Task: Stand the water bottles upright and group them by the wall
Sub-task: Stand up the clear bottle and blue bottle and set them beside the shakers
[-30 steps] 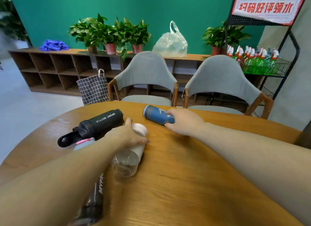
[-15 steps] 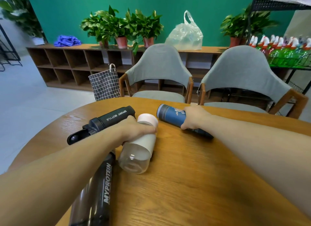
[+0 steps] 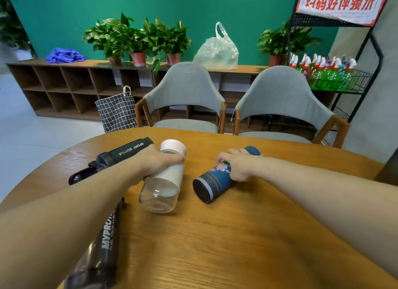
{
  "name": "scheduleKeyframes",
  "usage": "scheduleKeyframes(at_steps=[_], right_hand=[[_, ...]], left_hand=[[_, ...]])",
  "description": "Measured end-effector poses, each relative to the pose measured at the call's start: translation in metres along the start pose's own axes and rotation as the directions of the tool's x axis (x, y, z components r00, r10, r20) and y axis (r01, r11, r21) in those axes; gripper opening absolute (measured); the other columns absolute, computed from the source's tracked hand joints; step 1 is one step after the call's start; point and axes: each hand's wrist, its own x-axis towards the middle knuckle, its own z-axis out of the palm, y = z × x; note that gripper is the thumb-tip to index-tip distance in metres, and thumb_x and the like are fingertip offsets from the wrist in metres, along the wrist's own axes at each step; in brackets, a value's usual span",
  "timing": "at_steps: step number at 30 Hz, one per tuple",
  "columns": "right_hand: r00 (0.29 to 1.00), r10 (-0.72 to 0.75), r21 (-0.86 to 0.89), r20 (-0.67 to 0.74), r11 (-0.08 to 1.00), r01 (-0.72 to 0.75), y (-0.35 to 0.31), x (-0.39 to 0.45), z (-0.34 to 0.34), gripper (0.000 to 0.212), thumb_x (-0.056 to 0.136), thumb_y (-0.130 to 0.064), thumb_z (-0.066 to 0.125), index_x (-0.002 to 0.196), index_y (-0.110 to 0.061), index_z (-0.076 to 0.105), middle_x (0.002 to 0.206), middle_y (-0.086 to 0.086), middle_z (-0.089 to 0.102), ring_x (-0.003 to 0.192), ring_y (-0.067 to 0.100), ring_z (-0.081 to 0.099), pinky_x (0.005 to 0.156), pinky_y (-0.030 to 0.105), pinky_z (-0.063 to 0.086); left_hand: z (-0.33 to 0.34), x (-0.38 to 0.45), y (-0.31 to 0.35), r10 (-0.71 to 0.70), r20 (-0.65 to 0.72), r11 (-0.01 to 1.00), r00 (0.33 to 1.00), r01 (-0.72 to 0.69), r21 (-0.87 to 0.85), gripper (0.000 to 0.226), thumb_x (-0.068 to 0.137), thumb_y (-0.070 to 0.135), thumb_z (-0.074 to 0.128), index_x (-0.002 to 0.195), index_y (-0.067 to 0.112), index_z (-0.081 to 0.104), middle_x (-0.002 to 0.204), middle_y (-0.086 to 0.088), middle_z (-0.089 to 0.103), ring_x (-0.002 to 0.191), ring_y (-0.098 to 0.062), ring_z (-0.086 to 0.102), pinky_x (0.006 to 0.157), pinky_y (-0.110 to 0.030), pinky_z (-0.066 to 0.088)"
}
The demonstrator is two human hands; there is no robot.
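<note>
Several bottles lie on a round wooden table (image 3: 226, 241). My left hand (image 3: 157, 164) grips a clear bottle with a white sleeve and pale pink cap (image 3: 165, 181), tilted with its base off the table and toward me. My right hand (image 3: 237, 166) grips a dark blue patterned bottle (image 3: 212, 184), also tilted, base toward me. A black bottle marked SPORT BOTTLE (image 3: 120, 155) lies on its side behind my left hand. A dark smoky bottle marked MYPRO (image 3: 101, 250) lies flat under my left forearm.
Two grey chairs (image 3: 185, 95) (image 3: 282, 99) stand at the table's far side. Behind them a low wooden shelf (image 3: 71, 86) runs along the green wall, with potted plants and a plastic bag. A black rack with drink bottles (image 3: 331, 75) stands at the right.
My right hand has swung the blue bottle round so its base now faces me. My left hand has lifted the clear bottle's base off the table.
</note>
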Motion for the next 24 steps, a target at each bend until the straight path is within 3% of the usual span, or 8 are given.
scheduleKeyframes(at_steps=[4, 6, 8, 13, 15, 17, 19, 24], right_hand=[[0.988, 0.072, 0.264, -0.139, 0.964, -0.034, -0.002, -0.012, 0.005, 0.022, 0.092, -0.030, 0.048, 0.104, -0.025, 0.067, 0.147, 0.007, 0.046, 0.146, 0.031, 0.020, 0.115, 0.048, 0.018], [0.960, 0.191, 0.319, -0.206, 0.940, -0.119, 0.000, -0.013, 0.011, 0.034, 0.087, -0.054, 0.048, 0.086, -0.023, 0.063, 0.135, 0.007, 0.051, 0.138, 0.031, 0.031, 0.109, 0.051, 0.030], [0.921, 0.331, 0.303, -0.205, 0.917, -0.262, 0.002, -0.015, 0.016, 0.055, 0.079, -0.065, 0.059, 0.113, -0.021, 0.058, 0.139, 0.007, 0.040, 0.136, 0.033, 0.030, 0.105, 0.058, 0.034], [0.816, 0.567, 0.416, -0.112, 0.773, -0.480, 0.012, -0.027, 0.020, 0.101, 0.071, -0.051, 0.079, 0.146, -0.024, 0.018, 0.160, 0.017, 0.007, 0.132, 0.043, 0.038, 0.098, 0.053, 0.045], [0.785, 0.619, 0.479, -0.033, 0.699, -0.531, 0.019, -0.033, 0.021, 0.102, 0.071, -0.049, 0.079, 0.145, -0.023, 0.014, 0.153, 0.025, 0.021, 0.117, 0.040, 0.053, 0.085, 0.043, 0.052], [0.767, 0.642, 0.525, 0.018, 0.646, -0.554, 0.025, -0.038, 0.022, 0.102, 0.070, -0.048, 0.078, 0.143, -0.021, 0.012, 0.119, 0.025, 0.050, 0.098, 0.035, 0.062, 0.079, 0.041, 0.056], [0.763, 0.646, 0.566, 0.035, 0.616, -0.547, 0.030, -0.046, 0.021, 0.095, 0.073, -0.043, 0.076, 0.139, -0.020, 0.012, 0.091, 0.019, 0.052, 0.085, 0.032, 0.064, 0.076, 0.043, 0.059], [0.806, 0.588, 0.714, 0.069, 0.534, -0.452, 0.041, -0.068, 0.023, 0.109, 0.072, -0.030, 0.071, 0.147, -0.028, -0.008, 0.096, 0.017, 0.056, 0.080, 0.032, 0.065, 0.071, 0.045, 0.060]], left_hand=[[0.003, -0.008, 0.000, -0.001, -0.018, 1.000, 1.000, 0.001, -0.023, 0.069, 0.073, 0.054, 0.080, 0.120, 0.010, 0.055, 0.100, -0.015, 0.069, 0.084, -0.031, 0.073, 0.074, -0.041, 0.061], [0.005, -0.010, 0.001, 0.002, -0.025, 0.999, 1.000, -0.003, -0.036, 0.069, 0.073, 0.053, 0.080, 0.119, 0.010, 0.054, 0.099, -0.014, 0.069, 0.082, -0.030, 0.073, 0.070, -0.038, 0.060], [0.008, -0.013, 0.003, 0.018, -0.032, 0.999, 0.999, -0.020, -0.046, 0.067, 0.071, 0.053, 0.081, 0.117, 0.010, 0.057, 0.097, -0.014, 0.071, 0.080, -0.030, 0.073, 0.067, -0.036, 0.060], [0.016, -0.018, 0.008, 0.044, -0.006, 0.995, 0.999, -0.044, -0.087, 0.093, 0.051, 0.064, 0.080, 0.124, 0.013, 0.055, 0.101, -0.013, 0.072, 0.080, -0.029, 0.075, 0.065, -0.037, 0.061], [0.021, -0.022, 0.012, 0.053, -0.004, 0.994, 0.999, -0.054, -0.095, 0.100, 0.046, 0.067, 0.080, 0.127, 0.013, 0.054, 0.104, -0.012, 0.072, 0.082, -0.028, 0.075, 0.070, -0.041, 0.063], [0.026, -0.026, 0.017, 0.068, -0.003, 0.993, 0.998, -0.068, -0.100, 0.101, 0.046, 0.067, 0.080, 0.127, 0.014, 0.052, 0.105, -0.012, 0.071, 0.084, -0.029, 0.074, 0.075, -0.044, 0.063], [0.031, -0.029, 0.023, 0.080, -0.005, 0.991, 0.997, -0.080, -0.111, 0.102, 0.046, 0.068, 0.080, 0.128, 0.015, 0.050, 0.106, -0.011, 0.070, 0.086, -0.029, 0.073, 0.078, -0.046, 0.063], [0.049, -0.041, 0.042, 0.107, 0.005, 0.983, 0.994, -0.105, -0.152, 0.083, 0.067, 0.058, 0.082, 0.126, 0.018, 0.039, 0.114, -0.011, 0.062, 0.096, -0.030, 0.068, 0.084, -0.046, 0.059]])
